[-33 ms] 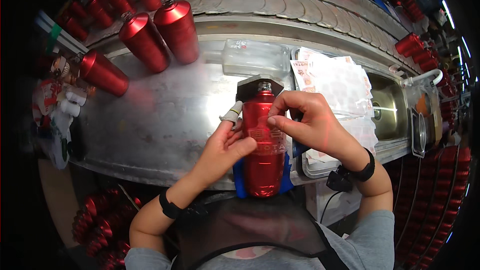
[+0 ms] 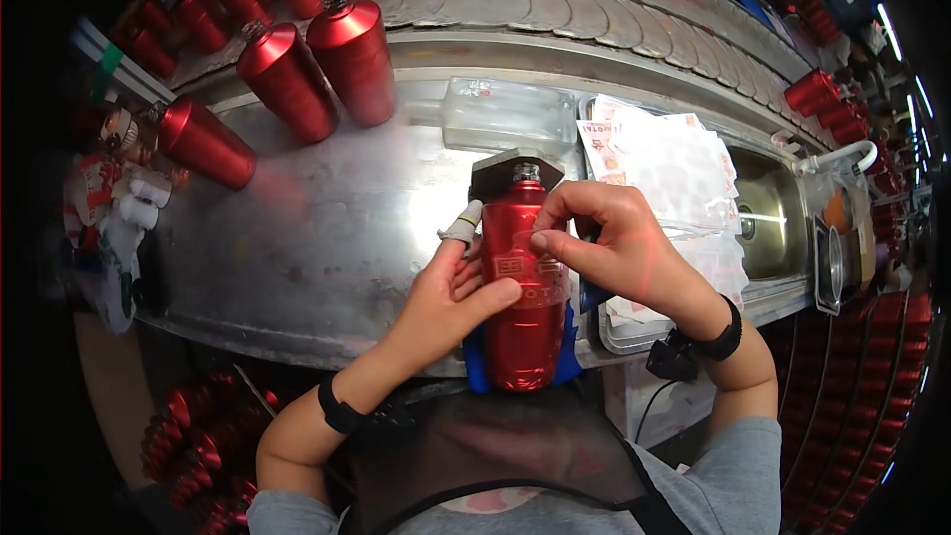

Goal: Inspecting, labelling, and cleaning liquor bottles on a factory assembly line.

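Observation:
A glossy red bottle [image 2: 523, 347] with a clear glass neck lies in front of me, its neck against a dark angled stop [image 2: 492, 176] and its base over a blue support [image 2: 476, 362]. Across its front is a clear film [image 2: 535, 295] with pale printed marks. My left hand [image 2: 458, 285] holds the bottle's left side, thumb pressed on the film and covered index finger pointing up toward the shoulder. My right hand [image 2: 599, 236] is closed in a pinch at the film's upper right edge; its lower fingers are curled in.
Three red bottles [image 2: 287, 84] stand on the metal bench at left. A clear block [image 2: 505, 114] lies behind the stop. At right, a tray [image 2: 619, 342] holds printed sheets [image 2: 669, 173], beside a sink [image 2: 773, 263] with a white tap [image 2: 842, 152]. A slatted conveyor [image 2: 555, 5] runs behind.
My left thumb has shifted slightly right over the film's printed marks. My right hand keeps its pinch in nearly the same place.

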A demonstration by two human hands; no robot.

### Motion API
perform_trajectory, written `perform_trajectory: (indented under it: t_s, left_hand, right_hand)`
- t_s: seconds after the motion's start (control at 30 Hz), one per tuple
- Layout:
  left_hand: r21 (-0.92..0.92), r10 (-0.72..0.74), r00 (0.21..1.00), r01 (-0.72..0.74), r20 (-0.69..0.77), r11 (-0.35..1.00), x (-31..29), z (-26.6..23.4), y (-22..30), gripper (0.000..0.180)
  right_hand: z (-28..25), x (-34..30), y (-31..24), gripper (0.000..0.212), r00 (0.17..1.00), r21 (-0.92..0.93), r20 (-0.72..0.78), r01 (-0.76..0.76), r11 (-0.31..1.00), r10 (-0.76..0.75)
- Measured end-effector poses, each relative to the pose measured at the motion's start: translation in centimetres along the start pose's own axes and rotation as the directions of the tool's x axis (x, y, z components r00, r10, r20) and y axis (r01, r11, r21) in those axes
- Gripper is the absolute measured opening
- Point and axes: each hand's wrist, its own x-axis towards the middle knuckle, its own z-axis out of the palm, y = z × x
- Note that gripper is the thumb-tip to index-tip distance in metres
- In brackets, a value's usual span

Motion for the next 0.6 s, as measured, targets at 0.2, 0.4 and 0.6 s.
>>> perform_trajectory:
  t_s: [0.2, 0.4, 0.6]
  left_hand:
    - [-0.033, 0.041, 0.999, -0.042, -0.019, 0.999, 0.6, 0.2, -0.7, 0.096]
    - [-0.074, 0.011, 1.000, -0.013, -0.016, 0.997, 0.9, 0.0, -0.4, 0.094]
    - [-0.083, 0.009, 1.000, -0.010, -0.009, 0.996, 0.9, -0.4, -0.5, 0.094]
  right_hand:
    - [0.9, 0.4, 0.5, 0.011, 0.995, 0.015, -0.092, -0.024, 1.000, 0.026]
    - [0.9, 0.7, 0.8, 0.011, 0.994, 0.035, -0.106, -0.016, 0.999, 0.020]
    - [1.0, 1.0, 1.2, 0.012, 0.995, 0.073, -0.100, -0.015, 0.997, 0.023]
